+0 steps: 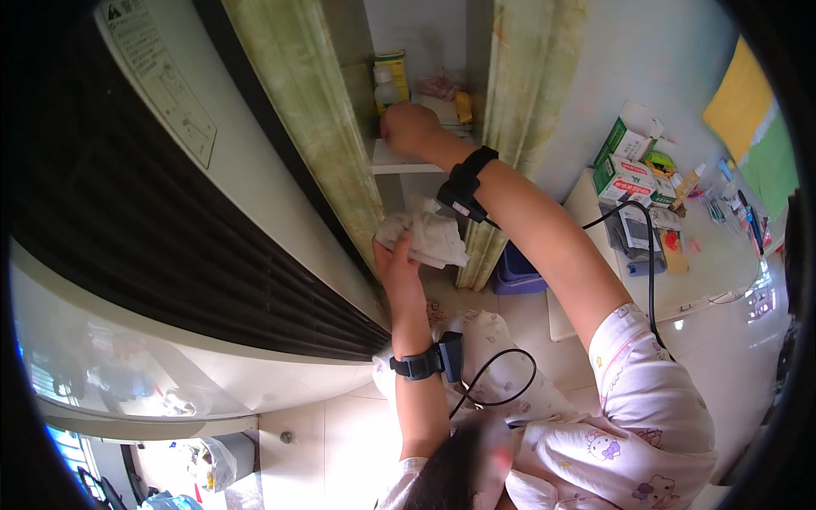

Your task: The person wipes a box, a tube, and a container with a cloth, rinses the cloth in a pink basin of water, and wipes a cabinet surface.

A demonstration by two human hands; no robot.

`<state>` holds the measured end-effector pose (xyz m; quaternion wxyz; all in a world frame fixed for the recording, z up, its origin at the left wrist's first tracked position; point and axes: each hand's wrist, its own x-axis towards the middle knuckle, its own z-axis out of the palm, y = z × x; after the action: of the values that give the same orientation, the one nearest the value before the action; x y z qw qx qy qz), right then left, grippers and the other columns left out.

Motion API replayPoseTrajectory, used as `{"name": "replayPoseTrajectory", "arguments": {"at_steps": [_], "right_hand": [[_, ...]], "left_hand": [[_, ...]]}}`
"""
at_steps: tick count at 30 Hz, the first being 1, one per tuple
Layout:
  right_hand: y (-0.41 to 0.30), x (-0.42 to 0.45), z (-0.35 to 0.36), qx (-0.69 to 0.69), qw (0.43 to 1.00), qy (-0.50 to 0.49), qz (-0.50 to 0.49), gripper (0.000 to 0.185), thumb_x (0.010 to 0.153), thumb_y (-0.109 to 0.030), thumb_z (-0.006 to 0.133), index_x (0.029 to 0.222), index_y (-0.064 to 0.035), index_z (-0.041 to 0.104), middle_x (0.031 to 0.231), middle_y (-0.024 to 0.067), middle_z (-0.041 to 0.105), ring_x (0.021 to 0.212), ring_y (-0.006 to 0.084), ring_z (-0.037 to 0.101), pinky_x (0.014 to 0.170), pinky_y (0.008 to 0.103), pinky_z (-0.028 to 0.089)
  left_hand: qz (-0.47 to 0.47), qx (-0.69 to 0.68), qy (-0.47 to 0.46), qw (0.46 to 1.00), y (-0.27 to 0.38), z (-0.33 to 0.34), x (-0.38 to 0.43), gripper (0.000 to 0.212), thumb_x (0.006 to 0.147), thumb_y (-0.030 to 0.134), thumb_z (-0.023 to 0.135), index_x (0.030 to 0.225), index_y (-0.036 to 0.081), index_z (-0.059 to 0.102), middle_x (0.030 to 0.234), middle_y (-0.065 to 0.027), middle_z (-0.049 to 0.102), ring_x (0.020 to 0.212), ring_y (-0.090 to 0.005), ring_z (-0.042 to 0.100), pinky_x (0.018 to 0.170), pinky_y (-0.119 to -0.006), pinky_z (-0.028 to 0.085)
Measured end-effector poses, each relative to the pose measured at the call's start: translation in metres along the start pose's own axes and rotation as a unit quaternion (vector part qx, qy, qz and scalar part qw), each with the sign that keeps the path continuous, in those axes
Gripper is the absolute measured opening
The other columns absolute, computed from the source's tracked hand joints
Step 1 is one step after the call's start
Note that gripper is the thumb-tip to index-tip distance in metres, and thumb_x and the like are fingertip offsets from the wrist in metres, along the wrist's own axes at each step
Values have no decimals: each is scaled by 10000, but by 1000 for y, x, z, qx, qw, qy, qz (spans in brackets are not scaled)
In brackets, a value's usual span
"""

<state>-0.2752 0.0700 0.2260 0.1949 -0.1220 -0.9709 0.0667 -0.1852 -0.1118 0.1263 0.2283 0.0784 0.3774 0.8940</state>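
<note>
My left hand holds a crumpled white cloth below the shelf, with the thumb pressed over it. My right hand reaches into a narrow shelf niche, over the front of a white shelf board. Its fingers are curled and turned away from me, so what may be inside them is hidden. Just behind that hand stands a white bottle, beside a yellow and green box. A small yellow packet and a pinkish plastic bag lie farther right on the shelf.
Green marbled trim borders the niche. A large white appliance with a dark louvred grille stands close on the left. At right, a white table bears cartons and small items. A blue-purple bin sits below; cables hang from both wrist straps.
</note>
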Motion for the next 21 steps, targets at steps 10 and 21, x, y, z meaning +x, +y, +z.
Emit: {"name": "replayPoseTrajectory", "arguments": {"at_steps": [10,21], "right_hand": [[-2,2,12,84,996,27,20,165,641,-150,635,792,-101,681,810,124,644,778,277,615,693,387,485],[-18,-149,-50,316,940,107,-76,201,727,-124,647,915,-58,619,911,66,630,828,203,584,667,321,458]], "left_hand": [[13,-30,-24,999,-2,-7,2,438,833,71,530,1244,38,379,1193,-112,471,1074,-218,487,888,-347,407],[6,37,-134,990,-3,7,-16,399,779,-17,430,1174,28,400,1105,-102,495,1011,-197,508,871,-334,417]]}}
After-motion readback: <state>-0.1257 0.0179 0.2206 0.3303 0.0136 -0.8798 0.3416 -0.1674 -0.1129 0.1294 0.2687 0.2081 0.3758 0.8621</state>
